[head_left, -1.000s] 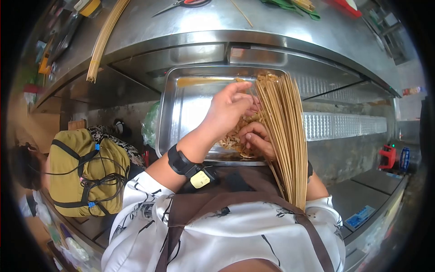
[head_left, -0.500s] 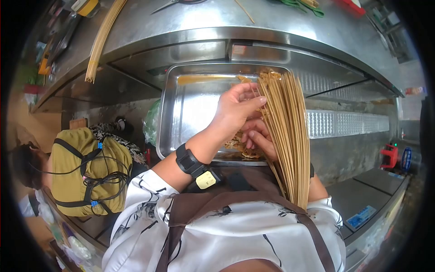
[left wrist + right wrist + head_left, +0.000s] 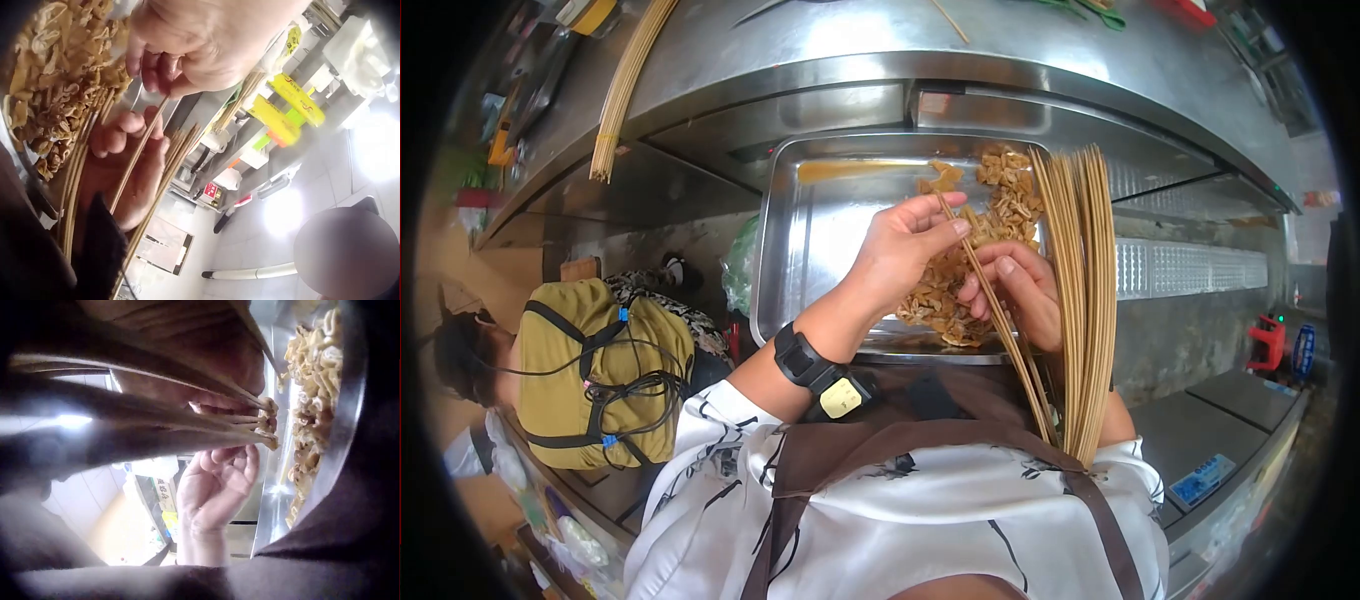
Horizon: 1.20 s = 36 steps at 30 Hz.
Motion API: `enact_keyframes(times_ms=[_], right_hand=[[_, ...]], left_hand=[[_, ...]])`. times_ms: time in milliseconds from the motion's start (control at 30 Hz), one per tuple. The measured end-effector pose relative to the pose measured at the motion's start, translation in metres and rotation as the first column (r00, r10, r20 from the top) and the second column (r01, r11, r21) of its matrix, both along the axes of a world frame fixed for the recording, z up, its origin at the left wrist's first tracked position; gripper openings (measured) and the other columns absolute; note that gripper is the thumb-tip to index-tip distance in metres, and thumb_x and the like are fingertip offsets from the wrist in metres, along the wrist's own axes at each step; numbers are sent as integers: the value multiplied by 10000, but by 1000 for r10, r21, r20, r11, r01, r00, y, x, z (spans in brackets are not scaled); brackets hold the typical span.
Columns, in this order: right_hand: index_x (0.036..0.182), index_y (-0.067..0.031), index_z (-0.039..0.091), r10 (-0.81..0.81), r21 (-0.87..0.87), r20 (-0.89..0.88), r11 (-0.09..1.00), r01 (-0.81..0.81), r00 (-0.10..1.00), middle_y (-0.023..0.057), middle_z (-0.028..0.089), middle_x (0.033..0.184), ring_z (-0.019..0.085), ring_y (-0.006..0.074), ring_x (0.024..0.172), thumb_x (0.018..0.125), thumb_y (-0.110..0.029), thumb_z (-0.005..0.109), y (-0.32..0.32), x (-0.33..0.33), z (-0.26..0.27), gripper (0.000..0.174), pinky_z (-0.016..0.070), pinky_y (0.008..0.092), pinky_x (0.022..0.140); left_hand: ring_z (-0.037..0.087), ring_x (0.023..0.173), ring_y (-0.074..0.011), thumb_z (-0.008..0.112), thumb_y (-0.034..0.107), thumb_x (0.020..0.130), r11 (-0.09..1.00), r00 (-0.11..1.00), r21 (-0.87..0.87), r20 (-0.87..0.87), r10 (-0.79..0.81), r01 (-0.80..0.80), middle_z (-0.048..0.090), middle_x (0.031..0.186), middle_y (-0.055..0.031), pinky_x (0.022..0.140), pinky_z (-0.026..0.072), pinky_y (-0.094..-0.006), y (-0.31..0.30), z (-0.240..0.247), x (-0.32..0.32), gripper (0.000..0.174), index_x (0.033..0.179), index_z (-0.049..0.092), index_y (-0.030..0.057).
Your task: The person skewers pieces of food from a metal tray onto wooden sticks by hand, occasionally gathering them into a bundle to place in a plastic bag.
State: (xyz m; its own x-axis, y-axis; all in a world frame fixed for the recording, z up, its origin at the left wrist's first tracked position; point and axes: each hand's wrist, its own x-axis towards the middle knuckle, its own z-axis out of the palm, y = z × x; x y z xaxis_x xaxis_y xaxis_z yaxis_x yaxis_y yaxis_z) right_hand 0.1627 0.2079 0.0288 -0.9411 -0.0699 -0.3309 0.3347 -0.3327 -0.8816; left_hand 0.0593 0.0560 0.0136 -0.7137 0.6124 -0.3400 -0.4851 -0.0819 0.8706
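Note:
Thumb and fingers of the left hand (image 3: 905, 250) pinch the upper part of a thin wooden skewer (image 3: 996, 310), above the tray. Just right of it, the right hand (image 3: 1030, 295) has curled fingers and holds skewers; a thick bundle (image 3: 1088, 300) fans out along its outer side. Brown food pieces (image 3: 940, 300) lie in the metal tray (image 3: 762, 270). In the left wrist view the pinched skewer (image 3: 134, 153) runs down across the right hand (image 3: 128, 172). Small food pieces (image 3: 269, 425) sit on several skewer tips in the right wrist view.
A steel counter (image 3: 840, 40) beyond the tray bears another skewer bundle (image 3: 625, 100) at left and a single stick (image 3: 950, 20). A person in a mustard top (image 3: 590, 380) is at the left. A red object (image 3: 1266, 342) stands at the right.
The large skewer bundle has shifted right and separated from a few skewers near the hands, uncovering more food in the tray. The right hand has moved slightly right and shows more.

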Motion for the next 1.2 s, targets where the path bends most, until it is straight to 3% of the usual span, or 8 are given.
enact_keyframes(times_ms=[200,300,367,467,767,900,967,1200], right_hand=[[1218,4,411,48,99,-26,994,-45,999,71,582,737,506,87,591,957,-144,400,1,10,-18,300,408,192,558],[1332,8,327,-22,121,-30,992,26,999,59,560,705,479,82,568,949,-137,414,7,11,-22,419,397,196,538],[1336,10,323,-47,103,-26,993,50,999,57,557,701,477,82,566,948,-138,416,9,11,-24,425,397,196,539],[1338,13,321,-72,84,-10,994,72,997,56,552,698,473,83,566,948,-134,413,11,9,-25,426,397,197,542],[1333,14,325,-66,61,-20,996,67,998,58,542,717,475,92,589,959,-116,385,12,9,-25,400,401,204,566],[1333,13,323,-54,86,-20,995,56,998,54,541,717,475,90,591,960,-120,387,11,8,-22,401,399,203,565],[1333,13,321,-55,98,-31,994,58,998,53,539,710,474,90,587,959,-119,387,11,10,-20,402,398,202,565],[1337,1,331,-69,42,-80,996,73,994,41,532,680,445,71,551,951,-100,394,-4,8,-11,404,383,193,544]], left_hand=[[583,827,-96,608,103,860,995,990,-19,100,-95,98,627,913,-29,772,472,-250,4,-14,-8,365,1203,540,-1],[596,798,-142,609,125,847,962,990,-252,-62,-123,104,631,915,-63,719,477,-274,0,-42,-46,295,1116,596,6],[615,823,-244,601,156,824,826,748,-546,-605,-274,-139,627,955,-118,742,488,-341,-3,-65,-65,239,1025,636,31],[621,837,-266,623,206,800,623,565,-750,-619,-545,-222,611,968,-126,742,488,-343,11,-52,-70,288,1028,628,31],[581,854,-333,652,163,736,672,319,-697,-714,-623,-250,612,989,-113,757,470,-394,35,-65,-73,207,899,629,37],[616,811,-272,636,90,751,743,459,-655,-707,-538,-138,630,952,-104,746,487,-342,30,-51,-66,143,862,592,11],[629,827,-169,596,17,783,913,708,-401,-664,-240,-67,631,885,-80,760,491,-284,23,-48,-59,85,858,562,-5],[616,913,-145,540,-57,813,979,827,-200,-555,-89,-29,646,929,-88,816,487,-273,-5,-30,-37,95,876,592,-7]])
